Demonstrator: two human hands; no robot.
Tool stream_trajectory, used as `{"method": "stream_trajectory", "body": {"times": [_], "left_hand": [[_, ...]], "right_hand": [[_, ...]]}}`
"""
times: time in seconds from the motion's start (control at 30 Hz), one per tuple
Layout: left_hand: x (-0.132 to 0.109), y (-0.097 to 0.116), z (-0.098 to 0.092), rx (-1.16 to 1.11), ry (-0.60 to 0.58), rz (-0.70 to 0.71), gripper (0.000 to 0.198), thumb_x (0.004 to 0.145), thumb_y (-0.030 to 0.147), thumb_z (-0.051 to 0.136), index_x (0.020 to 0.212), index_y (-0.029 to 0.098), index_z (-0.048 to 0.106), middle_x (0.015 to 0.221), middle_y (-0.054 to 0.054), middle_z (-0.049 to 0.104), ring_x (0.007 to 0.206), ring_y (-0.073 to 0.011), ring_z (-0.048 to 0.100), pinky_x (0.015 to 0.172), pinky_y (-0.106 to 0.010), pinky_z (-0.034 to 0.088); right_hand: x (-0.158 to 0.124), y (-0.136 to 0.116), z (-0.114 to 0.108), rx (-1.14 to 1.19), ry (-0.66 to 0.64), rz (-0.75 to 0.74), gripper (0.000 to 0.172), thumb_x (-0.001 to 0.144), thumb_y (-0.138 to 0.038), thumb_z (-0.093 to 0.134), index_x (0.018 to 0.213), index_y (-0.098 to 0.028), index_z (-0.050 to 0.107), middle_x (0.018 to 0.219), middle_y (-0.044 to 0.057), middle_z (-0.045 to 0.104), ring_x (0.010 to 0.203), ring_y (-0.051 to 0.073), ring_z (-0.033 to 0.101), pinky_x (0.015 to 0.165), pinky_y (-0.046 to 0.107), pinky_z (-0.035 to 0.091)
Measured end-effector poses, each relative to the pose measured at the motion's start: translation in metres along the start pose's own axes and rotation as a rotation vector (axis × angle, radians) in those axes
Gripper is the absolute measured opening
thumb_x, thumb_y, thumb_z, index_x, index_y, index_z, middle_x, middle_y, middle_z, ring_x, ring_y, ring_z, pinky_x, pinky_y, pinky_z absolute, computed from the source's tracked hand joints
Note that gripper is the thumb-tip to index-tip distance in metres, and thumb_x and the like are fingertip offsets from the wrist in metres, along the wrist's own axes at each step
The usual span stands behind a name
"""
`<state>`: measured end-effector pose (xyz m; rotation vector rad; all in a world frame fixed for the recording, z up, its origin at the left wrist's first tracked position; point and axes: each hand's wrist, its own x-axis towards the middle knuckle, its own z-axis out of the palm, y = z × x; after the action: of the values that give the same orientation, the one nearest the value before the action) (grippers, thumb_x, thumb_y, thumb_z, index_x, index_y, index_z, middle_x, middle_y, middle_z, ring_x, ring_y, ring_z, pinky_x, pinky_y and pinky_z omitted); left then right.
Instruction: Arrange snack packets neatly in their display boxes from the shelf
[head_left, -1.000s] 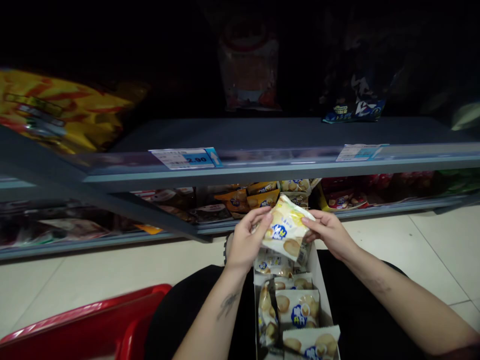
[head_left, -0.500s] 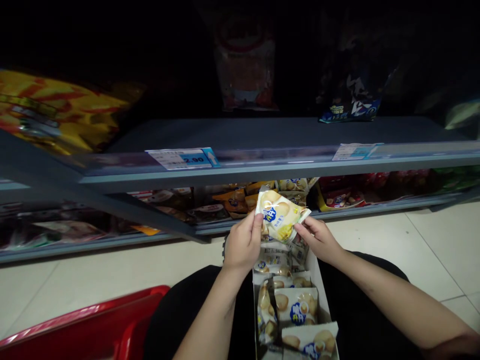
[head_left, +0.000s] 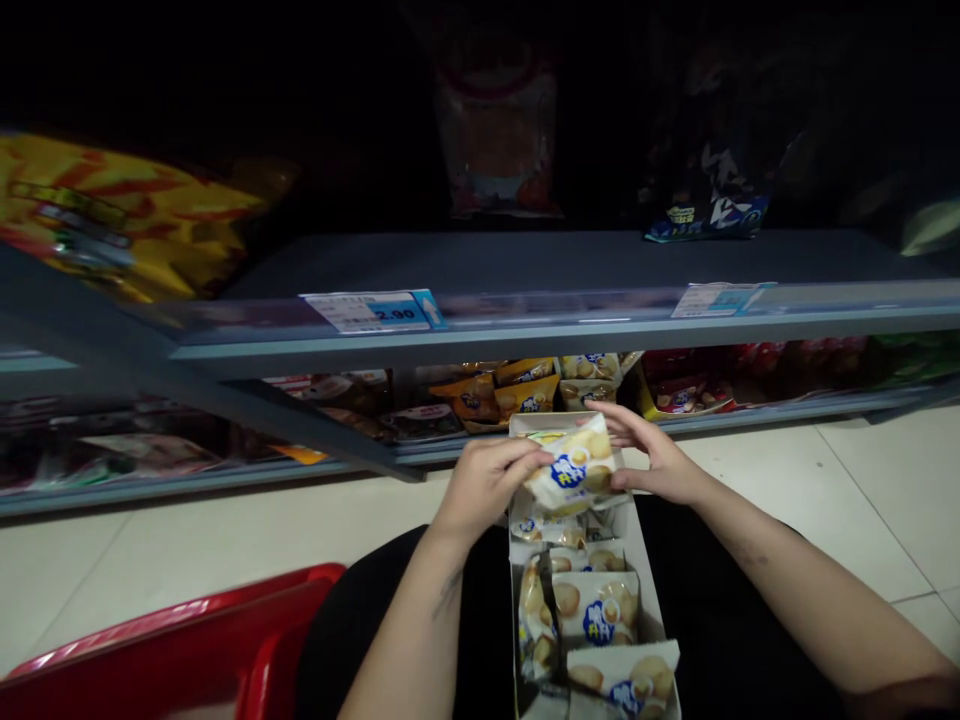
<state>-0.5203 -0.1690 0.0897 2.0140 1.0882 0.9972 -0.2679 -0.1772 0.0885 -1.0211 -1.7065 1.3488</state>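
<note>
A small cream-and-yellow plastic snack packet with a blue logo (head_left: 579,472) slants crosswise above the far end of a long, open, white cardboard box (head_left: 649,600), right end higher. The left hand (head_left: 484,488) pinches its left edge; the right hand (head_left: 654,458) curves around the opposite edge, whether gripping or merely touching unclear.

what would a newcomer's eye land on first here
Probably the cream snack packet pinched in the left grip, near centre, over a long white carton. Then the bright red basket at lower left, and the yellow-and-orange snack bag on the shelf at upper left.
</note>
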Motion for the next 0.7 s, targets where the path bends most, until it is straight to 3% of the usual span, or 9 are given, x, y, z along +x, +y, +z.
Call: {"method": "stream_trajectory", "body": {"times": [0.1, 0.2, 0.27, 0.33, 0.4, 0.5, 0.63, 0.7], "left_hand": [[0.003, 0.009, 0.009, 0.106, -0.101, -0.086, 0.026, 0.094, 0.037, 0.049, 0.095, 0.021, 0.070, 0.073, -0.001, 0.069, 0.063, -0.0146, 0.062, 0.062, -0.023, 0.043], [0.000, 0.017, 0.016, 0.269, -0.208, -0.255, 0.028, 0.095, 0.030, 0.043, 0.118, 0.021, 0.057, 0.089, -0.005, 0.071, 0.074, -0.0192, 0.066, 0.068, -0.028, 0.047], [-0.007, 0.021, 0.020, 0.389, -0.362, -0.261, 0.020, 0.088, 0.018, 0.048, 0.103, 0.020, 0.060, 0.093, -0.007, 0.070, 0.083, -0.0218, 0.067, 0.076, -0.032, 0.048], [-0.016, 0.024, 0.025, 0.471, -0.522, -0.211, 0.016, 0.076, 0.007, 0.054, 0.079, 0.019, 0.062, 0.094, -0.008, 0.070, 0.095, -0.0240, 0.066, 0.092, -0.038, 0.045], [-0.023, 0.026, 0.031, 0.525, -0.606, -0.195, 0.016, 0.070, 0.003, 0.056, 0.068, 0.018, 0.062, 0.094, -0.010, 0.071, 0.102, -0.0259, 0.064, 0.106, -0.044, 0.035], [-0.026, 0.029, 0.037, 0.575, -0.651, -0.258, 0.010, 0.077, 0.013, 0.059, 0.073, 0.016, 0.068, 0.090, -0.015, 0.072, 0.099, -0.0277, 0.066, 0.110, -0.047, 0.031], [-0.026, 0.034, 0.044, 0.608, -0.671, -0.286, 0.034, 0.090, 0.039, 0.052, 0.079, 0.016, 0.073, 0.087, -0.014, 0.074, 0.095, -0.0280, 0.069, 0.109, -0.048, 0.033], [-0.027, 0.035, 0.048, 0.671, -0.633, -0.297, 0.043, 0.094, 0.043, 0.045, 0.079, 0.016, 0.075, 0.085, -0.015, 0.074, 0.091, -0.0290, 0.070, 0.110, -0.051, 0.031]], "right_hand": [[0.001, 0.002, 0.006, 0.136, 0.052, 0.134, 0.048, 0.072, -0.045, 0.078, 0.109, -0.017, 0.068, 0.099, 0.009, 0.073, 0.088, 0.022, 0.070, 0.081, 0.036, 0.055], [0.005, 0.007, 0.005, 0.223, 0.319, 0.209, 0.037, 0.069, -0.047, 0.079, 0.088, -0.016, 0.071, 0.084, 0.006, 0.074, 0.074, 0.021, 0.069, 0.071, 0.035, 0.058], [0.007, 0.008, 0.002, 0.243, 0.505, 0.184, 0.037, 0.066, -0.047, 0.081, 0.086, -0.017, 0.071, 0.084, 0.005, 0.074, 0.074, 0.020, 0.069, 0.071, 0.035, 0.058], [0.009, 0.007, 0.000, 0.254, 0.592, 0.152, 0.037, 0.065, -0.047, 0.082, 0.085, -0.018, 0.072, 0.084, 0.005, 0.074, 0.074, 0.020, 0.068, 0.071, 0.034, 0.058], [0.009, 0.007, 0.000, 0.260, 0.601, 0.134, 0.036, 0.065, -0.047, 0.082, 0.084, -0.018, 0.072, 0.084, 0.005, 0.074, 0.073, 0.019, 0.068, 0.070, 0.033, 0.058], [0.008, 0.007, 0.002, 0.254, 0.588, 0.127, 0.035, 0.067, -0.047, 0.081, 0.085, -0.018, 0.072, 0.084, 0.005, 0.074, 0.073, 0.019, 0.067, 0.068, 0.031, 0.058], [0.008, 0.012, 0.005, 0.223, 0.574, 0.107, 0.032, 0.073, -0.045, 0.077, 0.089, -0.018, 0.069, 0.088, 0.005, 0.073, 0.076, 0.019, 0.068, 0.072, 0.031, 0.057], [0.007, 0.014, 0.007, 0.198, 0.505, 0.093, 0.034, 0.079, -0.045, 0.071, 0.100, -0.018, 0.066, 0.093, 0.005, 0.073, 0.079, 0.019, 0.069, 0.073, 0.031, 0.057]]}}
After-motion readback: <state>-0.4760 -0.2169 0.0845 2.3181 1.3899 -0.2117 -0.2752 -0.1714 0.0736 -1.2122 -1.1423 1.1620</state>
